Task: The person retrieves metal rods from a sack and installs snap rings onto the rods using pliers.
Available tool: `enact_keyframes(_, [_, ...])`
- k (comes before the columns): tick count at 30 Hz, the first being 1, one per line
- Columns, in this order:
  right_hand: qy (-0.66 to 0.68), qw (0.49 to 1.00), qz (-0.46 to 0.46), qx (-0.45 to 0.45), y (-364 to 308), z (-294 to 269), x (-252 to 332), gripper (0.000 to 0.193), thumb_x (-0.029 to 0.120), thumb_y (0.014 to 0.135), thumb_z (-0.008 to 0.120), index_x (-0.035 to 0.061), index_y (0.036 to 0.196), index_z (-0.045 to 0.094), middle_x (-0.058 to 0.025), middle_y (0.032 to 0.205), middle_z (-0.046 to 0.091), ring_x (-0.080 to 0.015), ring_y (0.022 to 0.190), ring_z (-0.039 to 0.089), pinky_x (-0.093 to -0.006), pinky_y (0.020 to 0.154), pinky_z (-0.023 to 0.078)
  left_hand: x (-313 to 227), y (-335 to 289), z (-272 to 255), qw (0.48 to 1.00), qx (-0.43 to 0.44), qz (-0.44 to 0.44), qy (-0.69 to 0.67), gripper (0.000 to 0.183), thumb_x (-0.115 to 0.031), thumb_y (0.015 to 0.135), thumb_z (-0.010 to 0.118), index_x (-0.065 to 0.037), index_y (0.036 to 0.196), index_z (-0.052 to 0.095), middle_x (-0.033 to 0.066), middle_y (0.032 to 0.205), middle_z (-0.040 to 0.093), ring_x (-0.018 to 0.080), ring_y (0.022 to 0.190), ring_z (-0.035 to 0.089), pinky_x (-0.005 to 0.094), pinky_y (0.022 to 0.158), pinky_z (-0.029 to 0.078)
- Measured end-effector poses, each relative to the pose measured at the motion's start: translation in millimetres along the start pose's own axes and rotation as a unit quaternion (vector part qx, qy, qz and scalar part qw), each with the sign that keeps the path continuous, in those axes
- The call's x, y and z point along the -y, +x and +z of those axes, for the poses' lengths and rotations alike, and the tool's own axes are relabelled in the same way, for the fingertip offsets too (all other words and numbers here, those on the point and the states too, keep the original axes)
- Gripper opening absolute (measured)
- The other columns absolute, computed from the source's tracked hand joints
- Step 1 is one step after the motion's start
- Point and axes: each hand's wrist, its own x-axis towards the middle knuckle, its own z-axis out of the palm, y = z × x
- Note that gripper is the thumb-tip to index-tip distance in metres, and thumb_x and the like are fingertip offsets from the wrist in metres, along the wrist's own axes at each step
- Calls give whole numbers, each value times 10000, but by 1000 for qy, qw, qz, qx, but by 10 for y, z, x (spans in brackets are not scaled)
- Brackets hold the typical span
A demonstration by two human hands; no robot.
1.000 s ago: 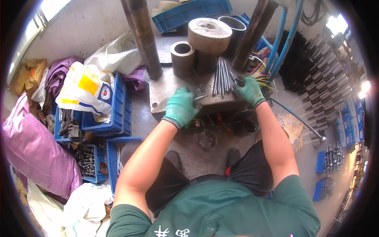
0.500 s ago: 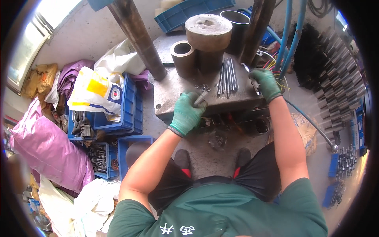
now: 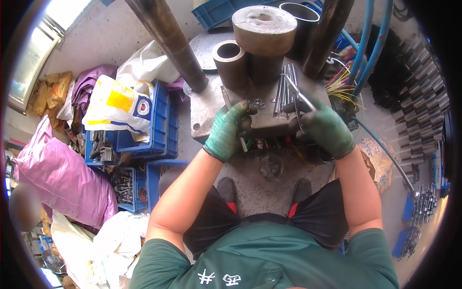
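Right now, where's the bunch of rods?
In the head view, the rods lie on the block just right of centre, between the small rings and the right hand.

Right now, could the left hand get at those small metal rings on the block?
Probably yes: the left hand is close beside the small metal rings on the block, with nothing visible between them. It holds a slim metal rod, though, which might hamper picking.
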Motion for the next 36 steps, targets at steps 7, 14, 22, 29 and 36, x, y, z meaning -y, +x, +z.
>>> enact_keyframes(7, [-545,813,-189,-80,2,283,-167,668,19,757,725,37,1416,621,-152,1238,665,-290,1111,658,-394,1004,533,-34,-26,-5,998,-17,-51,-40,283,-331,1037,640,-49,1058,657,-17,710,542,74,540,383,226,480,325])
enact_keyframes(14, [-718,611,-324,-79,101,252,-238,597,-21,682,727,92,1269,722,-152,1138,719,-387,978,646,-463,869,559,-19,4,9,995,-13,-59,-82,219,-331,1038,675,-125,995,617,-35,770,531,58,553,384,209,465,314])
enact_keyframes(22, [-732,578,-352,-76,118,260,-235,619,-47,675,725,98,1277,726,-133,1134,727,-372,968,648,-456,846,554,29,-4,-19,995,35,-29,-85,197,-295,1077,624,-113,1020,574,-29,782,519,63,584,448,206,489,350])
enact_keyframes(29, [-753,559,-341,-67,131,253,-232,613,-24,682,751,109,1281,729,-126,1127,730,-362,959,649,-449,844,552,15,-42,9,999,10,-34,13,302,-404,1035,682,-140,961,554,-18,647,492,85,519,403,233,479,339])
enact_keyframes(36, [-666,698,-243,-100,100,156,-231,508,-48,813,661,87,1299,717,-167,1044,721,-375,940,699,-430,870,573,-38,-118,18,968,19,72,239,377,-433,1057,616,-64,1135,634,27,765,609,100,572,509,235,515,429])
